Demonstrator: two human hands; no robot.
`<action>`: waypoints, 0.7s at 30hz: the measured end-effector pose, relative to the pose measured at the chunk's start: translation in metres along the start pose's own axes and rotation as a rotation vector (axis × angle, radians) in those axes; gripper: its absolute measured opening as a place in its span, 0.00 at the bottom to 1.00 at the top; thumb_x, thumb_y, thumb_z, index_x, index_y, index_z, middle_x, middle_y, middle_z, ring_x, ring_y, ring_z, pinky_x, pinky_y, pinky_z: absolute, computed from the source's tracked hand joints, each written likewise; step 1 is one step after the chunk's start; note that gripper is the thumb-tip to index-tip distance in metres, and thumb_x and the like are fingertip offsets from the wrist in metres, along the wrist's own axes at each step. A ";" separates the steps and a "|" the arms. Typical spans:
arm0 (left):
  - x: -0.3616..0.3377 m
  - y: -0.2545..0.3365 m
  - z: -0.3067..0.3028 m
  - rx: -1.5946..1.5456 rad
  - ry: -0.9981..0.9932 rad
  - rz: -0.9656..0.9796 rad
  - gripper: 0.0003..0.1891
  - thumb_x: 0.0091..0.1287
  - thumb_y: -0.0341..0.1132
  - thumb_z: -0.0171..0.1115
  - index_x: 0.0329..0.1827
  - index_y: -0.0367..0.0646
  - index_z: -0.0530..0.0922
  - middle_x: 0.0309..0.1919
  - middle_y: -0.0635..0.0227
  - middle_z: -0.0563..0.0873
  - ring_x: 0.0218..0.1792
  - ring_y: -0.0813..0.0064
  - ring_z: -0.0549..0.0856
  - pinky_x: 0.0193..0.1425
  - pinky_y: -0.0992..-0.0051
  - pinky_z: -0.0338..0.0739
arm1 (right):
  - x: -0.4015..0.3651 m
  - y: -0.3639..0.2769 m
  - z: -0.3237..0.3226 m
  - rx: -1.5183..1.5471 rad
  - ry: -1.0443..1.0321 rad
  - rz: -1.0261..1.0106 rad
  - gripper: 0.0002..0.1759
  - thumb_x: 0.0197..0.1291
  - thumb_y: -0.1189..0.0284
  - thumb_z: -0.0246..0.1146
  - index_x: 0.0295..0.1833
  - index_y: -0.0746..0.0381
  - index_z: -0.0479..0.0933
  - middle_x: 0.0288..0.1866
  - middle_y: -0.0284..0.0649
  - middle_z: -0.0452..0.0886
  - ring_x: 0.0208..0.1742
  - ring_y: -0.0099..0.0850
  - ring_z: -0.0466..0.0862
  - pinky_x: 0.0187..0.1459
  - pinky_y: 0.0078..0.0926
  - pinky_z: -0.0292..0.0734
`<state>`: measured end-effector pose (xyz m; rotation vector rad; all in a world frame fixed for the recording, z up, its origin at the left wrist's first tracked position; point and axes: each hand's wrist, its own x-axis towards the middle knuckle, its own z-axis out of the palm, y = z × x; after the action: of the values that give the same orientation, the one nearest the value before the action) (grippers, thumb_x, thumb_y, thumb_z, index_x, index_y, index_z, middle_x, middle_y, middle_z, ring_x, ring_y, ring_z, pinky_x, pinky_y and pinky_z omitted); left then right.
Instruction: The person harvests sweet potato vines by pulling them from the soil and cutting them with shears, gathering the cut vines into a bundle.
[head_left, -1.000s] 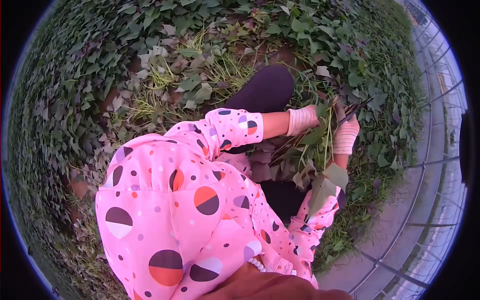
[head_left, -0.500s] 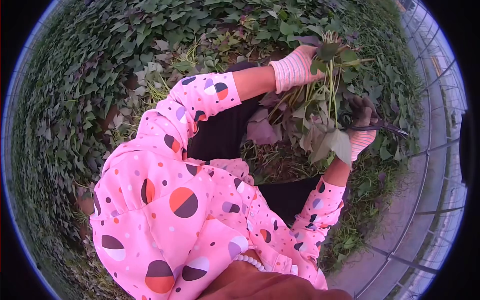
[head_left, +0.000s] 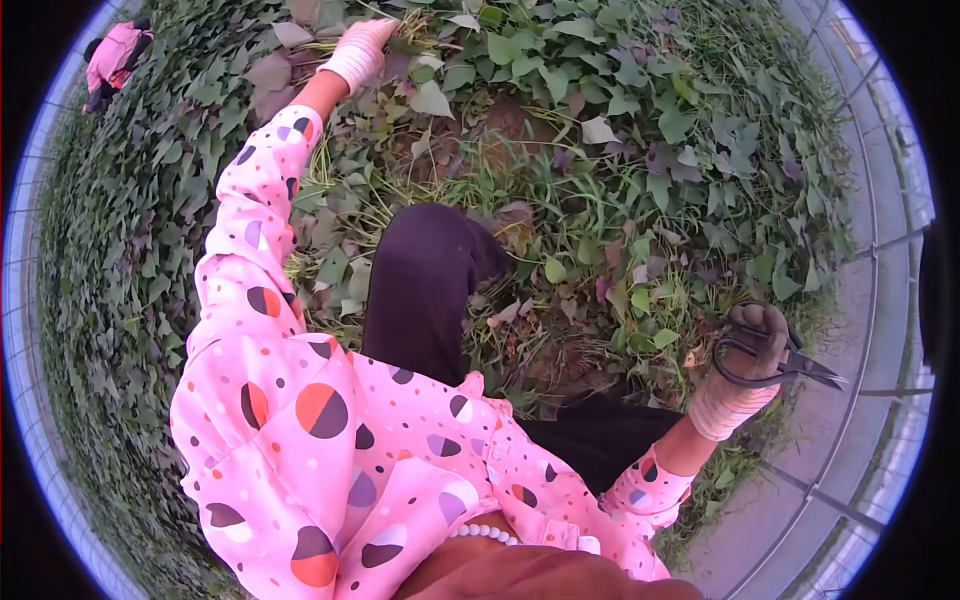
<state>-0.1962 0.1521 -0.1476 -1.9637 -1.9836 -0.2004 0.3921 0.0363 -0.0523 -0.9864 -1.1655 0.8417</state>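
Note:
My left hand (head_left: 362, 50), in a pale striped glove, is stretched out at the top left of the view. It is closed on a bunch of leafy vine cuttings (head_left: 275, 75), whose leaves hang out to its left. On the right, my right hand (head_left: 750, 360), gloved with dark grey fingers, is wrapped round the handles of black scissors (head_left: 795, 366). The scissor blades point right, over the edge of the greenery.
Dense leafy vines (head_left: 140, 260) cover the ground, with grass and bare soil before my bent knee (head_left: 425, 250). At the right runs a grey path (head_left: 825, 420) beside a metal frame. Another person (head_left: 117, 58) in pink bends down at the far upper left.
My left hand has swung up and left with the bunch, away from my right hand. My right hand has moved slightly right and down with the scissors. Another person has come into view.

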 end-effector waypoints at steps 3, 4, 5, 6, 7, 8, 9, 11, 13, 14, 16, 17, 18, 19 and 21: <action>-0.026 0.006 0.122 0.122 -0.406 -0.085 0.23 0.51 0.34 0.71 0.52 0.49 0.78 0.47 0.58 0.84 0.51 0.60 0.83 0.52 0.63 0.78 | -0.003 -0.001 -0.013 -0.045 0.015 0.041 0.22 0.67 0.59 0.56 0.50 0.70 0.73 0.37 0.45 0.80 0.41 0.35 0.80 0.48 0.35 0.74; -0.041 0.021 0.141 0.173 -0.515 -0.101 0.17 0.57 0.38 0.65 0.50 0.49 0.80 0.50 0.59 0.84 0.52 0.62 0.83 0.54 0.63 0.77 | -0.004 0.000 -0.015 -0.103 0.025 0.060 0.22 0.68 0.59 0.56 0.51 0.70 0.73 0.37 0.44 0.79 0.41 0.34 0.79 0.48 0.34 0.74; -0.050 0.025 0.200 0.215 -0.661 -0.260 0.15 0.63 0.39 0.57 0.50 0.49 0.82 0.52 0.61 0.84 0.54 0.64 0.83 0.55 0.63 0.77 | -0.002 0.005 -0.018 -0.129 0.047 0.064 0.22 0.68 0.59 0.56 0.51 0.70 0.73 0.37 0.44 0.79 0.41 0.34 0.79 0.48 0.34 0.74; -0.066 0.022 0.250 0.164 -0.803 -0.296 0.16 0.65 0.38 0.53 0.54 0.51 0.82 0.56 0.62 0.82 0.56 0.64 0.82 0.57 0.62 0.77 | 0.000 0.009 -0.022 -0.185 0.062 0.077 0.22 0.68 0.59 0.56 0.51 0.70 0.72 0.37 0.45 0.79 0.40 0.34 0.79 0.48 0.34 0.73; -0.077 0.037 0.268 0.144 -0.874 -0.391 0.17 0.68 0.39 0.51 0.57 0.51 0.81 0.58 0.64 0.81 0.58 0.65 0.81 0.58 0.63 0.77 | 0.002 0.013 -0.027 -0.242 0.076 0.091 0.22 0.68 0.59 0.56 0.51 0.70 0.72 0.38 0.45 0.79 0.40 0.34 0.79 0.47 0.33 0.73; -0.088 0.030 0.318 -0.006 -0.869 -0.551 0.17 0.68 0.36 0.52 0.57 0.49 0.80 0.58 0.60 0.81 0.59 0.62 0.81 0.59 0.62 0.77 | 0.002 0.018 -0.032 -0.309 0.098 0.116 0.22 0.68 0.59 0.56 0.51 0.70 0.72 0.38 0.45 0.79 0.40 0.34 0.79 0.48 0.34 0.73; -0.087 0.056 0.295 0.020 -0.845 -0.526 0.17 0.66 0.33 0.54 0.58 0.47 0.78 0.58 0.55 0.80 0.58 0.57 0.80 0.60 0.61 0.77 | 0.003 0.024 -0.036 -0.334 0.123 0.127 0.22 0.68 0.59 0.56 0.51 0.70 0.72 0.38 0.45 0.79 0.40 0.34 0.79 0.48 0.34 0.73; -0.080 0.063 0.292 -0.016 -0.818 -0.556 0.21 0.61 0.33 0.61 0.58 0.43 0.75 0.60 0.52 0.76 0.60 0.54 0.78 0.62 0.60 0.75 | 0.005 0.034 -0.043 -0.284 0.165 0.196 0.23 0.68 0.58 0.56 0.51 0.70 0.73 0.39 0.45 0.79 0.41 0.34 0.79 0.48 0.34 0.74; -0.060 0.077 0.252 -0.066 -0.873 -0.672 0.29 0.58 0.35 0.64 0.64 0.43 0.69 0.67 0.50 0.69 0.63 0.53 0.75 0.63 0.58 0.74 | 0.010 0.039 -0.044 -0.407 0.122 0.283 0.21 0.68 0.61 0.55 0.50 0.71 0.74 0.38 0.44 0.80 0.40 0.33 0.80 0.48 0.33 0.75; -0.060 0.083 0.243 -0.038 -0.878 -0.678 0.34 0.56 0.36 0.65 0.67 0.44 0.65 0.69 0.49 0.65 0.64 0.52 0.75 0.64 0.57 0.73 | 0.011 0.042 -0.039 -0.490 0.101 0.395 0.19 0.68 0.64 0.54 0.50 0.71 0.74 0.38 0.43 0.81 0.39 0.32 0.80 0.46 0.31 0.75; -0.075 0.091 0.230 -0.024 -0.780 -0.639 0.43 0.52 0.37 0.67 0.73 0.46 0.57 0.73 0.48 0.58 0.62 0.50 0.76 0.65 0.56 0.71 | 0.012 0.055 -0.034 -0.533 -0.024 0.606 0.13 0.66 0.72 0.55 0.50 0.68 0.75 0.38 0.42 0.83 0.36 0.27 0.81 0.42 0.24 0.76; -0.081 0.112 0.191 -0.090 -0.619 -0.494 0.41 0.52 0.36 0.67 0.71 0.46 0.60 0.71 0.50 0.63 0.58 0.50 0.79 0.62 0.57 0.74 | 0.014 0.062 -0.035 -0.527 -0.033 0.805 0.11 0.64 0.74 0.58 0.49 0.68 0.76 0.37 0.40 0.83 0.34 0.25 0.81 0.39 0.21 0.75; -0.098 0.123 0.182 -0.318 -0.381 -0.406 0.35 0.54 0.35 0.66 0.67 0.44 0.66 0.65 0.51 0.71 0.55 0.52 0.80 0.57 0.57 0.75 | 0.019 0.069 -0.038 -0.521 -0.117 0.900 0.10 0.63 0.74 0.59 0.48 0.67 0.76 0.36 0.38 0.83 0.33 0.23 0.80 0.39 0.20 0.75; -0.114 0.139 0.166 -0.480 -0.210 -0.334 0.24 0.57 0.34 0.65 0.58 0.42 0.73 0.52 0.54 0.81 0.47 0.62 0.84 0.49 0.64 0.78 | 0.026 0.077 -0.040 -0.514 -0.210 0.987 0.10 0.63 0.74 0.61 0.47 0.67 0.77 0.35 0.37 0.83 0.32 0.22 0.80 0.38 0.20 0.74; -0.134 0.189 0.098 -0.895 -0.555 -0.585 0.06 0.62 0.32 0.64 0.38 0.41 0.78 0.25 0.63 0.82 0.30 0.78 0.81 0.37 0.77 0.75 | 0.047 0.097 -0.041 -0.531 -0.345 1.077 0.09 0.62 0.72 0.61 0.44 0.66 0.78 0.32 0.35 0.83 0.31 0.20 0.79 0.36 0.19 0.74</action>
<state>-0.0245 0.0657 -0.3103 -1.9306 -3.2195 -0.9028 0.4386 0.1058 -0.1310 -2.0440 -1.1306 1.6331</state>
